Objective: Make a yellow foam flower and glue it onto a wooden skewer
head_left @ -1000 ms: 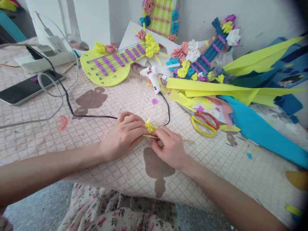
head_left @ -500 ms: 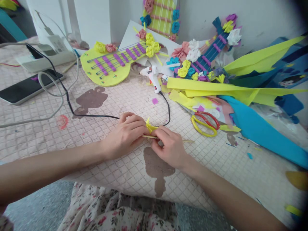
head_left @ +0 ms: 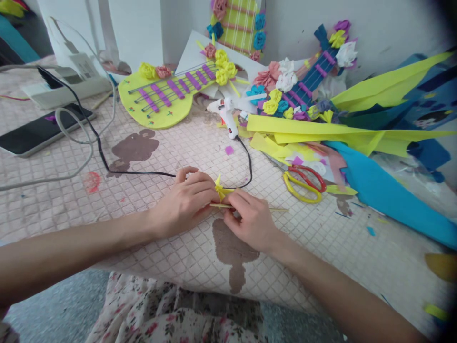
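Note:
My left hand point(head_left: 187, 200) and my right hand point(head_left: 250, 220) meet at the middle of the padded pink surface point(head_left: 150, 157). Both pinch a small folded yellow foam piece point(head_left: 220, 188) wrapped round a thin wooden stick point(head_left: 278, 208). The stick pokes out to the right past my right hand. Fingers of both hands are closed on the piece; its lower part is hidden between them.
A white glue gun point(head_left: 225, 114) with black cord point(head_left: 117, 166) lies behind my hands. Yellow-and-red scissors point(head_left: 303, 183) sit to the right. Foam guitars with paper flowers point(head_left: 167, 90) and foam sheets point(head_left: 374, 138) crowd the back and right. A phone point(head_left: 39, 131) and power strip point(head_left: 67, 88) lie left.
My fingers have shifted slightly on the yellow piece, which now sits a little more upright. Hands and arms stay where they were.

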`<state>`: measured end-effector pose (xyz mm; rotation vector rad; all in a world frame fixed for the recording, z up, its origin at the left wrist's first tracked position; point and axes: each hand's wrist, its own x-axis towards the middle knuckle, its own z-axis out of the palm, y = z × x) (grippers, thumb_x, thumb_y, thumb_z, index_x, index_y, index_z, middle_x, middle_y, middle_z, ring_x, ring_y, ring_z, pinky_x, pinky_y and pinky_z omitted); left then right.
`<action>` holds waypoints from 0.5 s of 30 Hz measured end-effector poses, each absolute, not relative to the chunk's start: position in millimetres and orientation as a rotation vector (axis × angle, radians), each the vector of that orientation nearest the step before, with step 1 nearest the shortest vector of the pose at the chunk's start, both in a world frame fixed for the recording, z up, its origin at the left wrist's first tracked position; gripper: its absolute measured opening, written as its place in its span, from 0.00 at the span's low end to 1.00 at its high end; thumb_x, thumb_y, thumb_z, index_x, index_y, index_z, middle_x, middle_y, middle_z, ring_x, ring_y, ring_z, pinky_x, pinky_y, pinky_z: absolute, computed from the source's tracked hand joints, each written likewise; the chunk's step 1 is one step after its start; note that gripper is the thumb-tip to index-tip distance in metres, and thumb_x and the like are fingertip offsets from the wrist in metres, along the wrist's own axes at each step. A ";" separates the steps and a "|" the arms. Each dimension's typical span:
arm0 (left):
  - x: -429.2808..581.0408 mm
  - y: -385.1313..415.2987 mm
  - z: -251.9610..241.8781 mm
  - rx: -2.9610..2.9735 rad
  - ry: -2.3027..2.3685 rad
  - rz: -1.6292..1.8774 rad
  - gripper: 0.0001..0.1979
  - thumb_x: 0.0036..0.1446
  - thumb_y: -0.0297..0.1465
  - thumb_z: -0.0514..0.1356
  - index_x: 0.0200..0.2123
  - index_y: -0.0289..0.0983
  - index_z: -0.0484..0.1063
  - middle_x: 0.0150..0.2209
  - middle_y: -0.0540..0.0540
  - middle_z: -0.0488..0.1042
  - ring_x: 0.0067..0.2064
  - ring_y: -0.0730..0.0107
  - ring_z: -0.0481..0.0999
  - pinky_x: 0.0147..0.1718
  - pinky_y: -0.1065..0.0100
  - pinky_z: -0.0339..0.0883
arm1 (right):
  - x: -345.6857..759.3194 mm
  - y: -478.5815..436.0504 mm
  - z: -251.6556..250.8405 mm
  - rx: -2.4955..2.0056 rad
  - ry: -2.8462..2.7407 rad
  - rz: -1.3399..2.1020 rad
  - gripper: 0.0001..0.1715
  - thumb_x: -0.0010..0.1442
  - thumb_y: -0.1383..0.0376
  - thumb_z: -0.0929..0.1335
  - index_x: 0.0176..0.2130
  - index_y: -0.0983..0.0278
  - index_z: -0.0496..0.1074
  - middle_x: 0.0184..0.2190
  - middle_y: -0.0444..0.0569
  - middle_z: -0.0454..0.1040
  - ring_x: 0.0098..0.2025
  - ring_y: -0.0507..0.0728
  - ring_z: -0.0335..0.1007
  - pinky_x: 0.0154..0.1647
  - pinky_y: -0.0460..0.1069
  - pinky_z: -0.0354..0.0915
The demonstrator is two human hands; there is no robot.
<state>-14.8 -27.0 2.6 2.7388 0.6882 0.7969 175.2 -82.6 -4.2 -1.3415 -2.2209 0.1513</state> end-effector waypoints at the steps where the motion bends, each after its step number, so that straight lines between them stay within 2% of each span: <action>1: -14.6 -27.2 2.4 2.740 0.692 0.805 0.05 0.60 0.27 0.55 0.35 0.39 0.70 0.36 0.48 0.75 0.44 0.67 0.69 0.52 0.57 0.54 | 175.3 -82.9 -3.9 -1.340 -2.216 0.159 0.06 0.56 0.71 0.61 0.30 0.63 0.65 0.28 0.45 0.69 0.29 0.51 0.64 0.27 0.46 0.59; 6: -13.0 -28.0 2.7 2.720 0.712 0.882 0.03 0.58 0.27 0.56 0.34 0.38 0.70 0.36 0.49 0.75 0.42 0.68 0.70 0.51 0.57 0.55 | 177.2 -85.8 1.7 -1.324 -2.120 0.163 0.07 0.63 0.67 0.60 0.42 0.63 0.64 0.33 0.46 0.71 0.32 0.51 0.67 0.30 0.46 0.61; 15: -13.0 -28.7 4.2 2.669 0.763 0.957 0.03 0.57 0.25 0.57 0.32 0.38 0.69 0.33 0.50 0.74 0.43 0.68 0.70 0.48 0.59 0.56 | 182.9 -88.0 1.7 -1.293 -2.083 0.167 0.10 0.63 0.71 0.59 0.43 0.62 0.64 0.39 0.50 0.69 0.40 0.53 0.67 0.37 0.48 0.66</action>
